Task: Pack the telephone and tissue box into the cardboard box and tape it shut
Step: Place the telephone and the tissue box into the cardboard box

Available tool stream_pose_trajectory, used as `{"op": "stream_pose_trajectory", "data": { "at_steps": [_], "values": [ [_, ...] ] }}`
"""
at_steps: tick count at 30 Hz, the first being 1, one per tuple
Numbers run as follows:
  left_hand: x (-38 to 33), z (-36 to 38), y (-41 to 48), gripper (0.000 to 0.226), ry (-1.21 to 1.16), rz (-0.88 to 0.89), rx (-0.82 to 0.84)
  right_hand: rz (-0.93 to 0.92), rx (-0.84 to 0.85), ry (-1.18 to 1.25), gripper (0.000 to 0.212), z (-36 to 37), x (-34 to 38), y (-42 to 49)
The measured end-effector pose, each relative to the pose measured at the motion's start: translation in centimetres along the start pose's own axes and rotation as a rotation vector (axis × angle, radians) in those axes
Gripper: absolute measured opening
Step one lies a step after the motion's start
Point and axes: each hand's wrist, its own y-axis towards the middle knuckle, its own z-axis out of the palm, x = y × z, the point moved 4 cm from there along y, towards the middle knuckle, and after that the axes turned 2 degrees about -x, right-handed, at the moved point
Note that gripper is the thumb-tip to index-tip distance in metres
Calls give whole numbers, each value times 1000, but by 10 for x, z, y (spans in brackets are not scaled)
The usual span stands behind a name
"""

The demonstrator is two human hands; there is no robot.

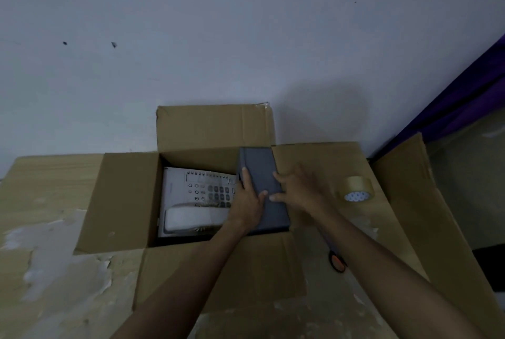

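Ok, cardboard box [123, 202] sits open on the wooden bench [46, 202], all four flaps folded out, far flap standing up vs the grey wall [218, 24]. Inside the box, left half: white desk telephone [196, 191] lying flat, keypad up, handset [191, 218] across its near end. Inside the box, right half: dark grey tissue box [259, 174], long side running near-to-far, its near end at the box's near rim, w/ both hands on it. Left hand [247, 202] comes in over the box's near flap; grip is closed on the tissue box, fingers laid up along its left side, thumb on the top face. Right hand [300, 191] reaches across the box's right flap; grip also on the tissue box, fingers bent over its right edge onto the top, thumb tip pressed on top just beside the left thumb. Can't tell if the tissue box is already touching the box's floor. On the box's right flap: roll of brown packing tape [358, 188], standing tilted, well apart from the hands. Near the box's near-right corner, partly under the right forearm: small black-and-orange item [336, 260], too hidden to name. Right of the box: another cardboard sheet [404, 174], and purple cloth [464, 98] beyond it.
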Motion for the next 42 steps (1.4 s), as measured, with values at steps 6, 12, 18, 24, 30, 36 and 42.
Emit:
{"op": "stream_pose_trajectory", "data": {
  "at_steps": [6, 12, 18, 24, 30, 36, 42],
  "values": [
    [0, 3, 8, 77, 22, -1, 14, -25, -44, 38, 83, -2, -8, -3],
    [11, 1, 14, 73, -219, -9, 54, 65, -91, 23, 101, 23, 3, 4],
    [22, 1, 10, 68, -268, -8, 87, -19, -148, -35, 73, 36, 25, 0],
    [28, 1, 11, 69, -276, -17, 83, -36, -130, -56, 68, 46, 25, 2],
    [28, -1, 3, 66, -261, 7, 68, -57, -200, -38, 64, 60, 19, -10],
    [27, 7, -20, 62, -206, 75, 86, 21, -233, -71, 66, 85, 13, -39],
    [27, 14, -15, 64, -184, 62, 87, 25, -284, -69, 63, 89, 12, -39]
  ]
}}
